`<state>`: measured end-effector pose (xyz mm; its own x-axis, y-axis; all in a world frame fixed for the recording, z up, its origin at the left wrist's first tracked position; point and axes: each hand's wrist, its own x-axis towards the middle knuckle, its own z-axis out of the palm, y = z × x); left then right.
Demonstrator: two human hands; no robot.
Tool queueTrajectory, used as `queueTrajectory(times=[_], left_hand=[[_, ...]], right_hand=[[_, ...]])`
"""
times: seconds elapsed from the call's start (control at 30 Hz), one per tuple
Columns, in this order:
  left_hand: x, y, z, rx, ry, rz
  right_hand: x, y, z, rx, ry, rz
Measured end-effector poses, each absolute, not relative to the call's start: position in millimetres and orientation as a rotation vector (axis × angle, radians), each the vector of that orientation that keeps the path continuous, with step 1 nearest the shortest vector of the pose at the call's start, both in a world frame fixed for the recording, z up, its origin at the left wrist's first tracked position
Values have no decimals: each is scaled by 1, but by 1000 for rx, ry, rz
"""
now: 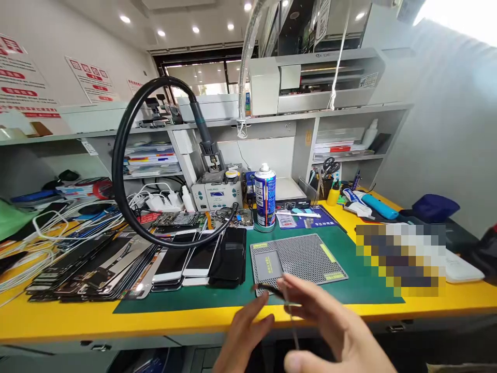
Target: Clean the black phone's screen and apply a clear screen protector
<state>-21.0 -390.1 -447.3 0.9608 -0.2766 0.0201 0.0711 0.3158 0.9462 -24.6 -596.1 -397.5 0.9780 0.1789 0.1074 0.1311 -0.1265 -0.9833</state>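
In the head view, my right hand (pixel 334 326) grips a thin flat panel (pixel 292 324), seen nearly edge-on, between its thumb and fingers. A dark curved strip (pixel 269 289) juts left from the panel's upper end; whether it is part of the panel I cannot tell. My left hand (pixel 246 331) is just left of the panel, index finger and thumb apart, its index fingertip close under the strip. Behind both hands lies a grey perforated pad (pixel 303 254) on a green mat (pixel 186 304).
Left of the pad are several phones (pixel 202 259) and stacked dark phone parts (pixel 77 269). A blue spray can (pixel 265 199) stands behind it. A black hose (pixel 118 171) arches over the left side from a hot-air station (pixel 217 196). White cables (pixel 34 254) lie far left.
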Motion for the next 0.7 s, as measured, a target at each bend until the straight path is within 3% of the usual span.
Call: queueTrajectory(times=[0.27, 0.7], left_hand=[[26, -407, -434, 2152, -832, 179], [31, -408, -417, 2672, -1052, 290]], right_hand=[[19, -663, -377, -2061, -331, -126], [60, -697, -397, -2099, -357, 114]])
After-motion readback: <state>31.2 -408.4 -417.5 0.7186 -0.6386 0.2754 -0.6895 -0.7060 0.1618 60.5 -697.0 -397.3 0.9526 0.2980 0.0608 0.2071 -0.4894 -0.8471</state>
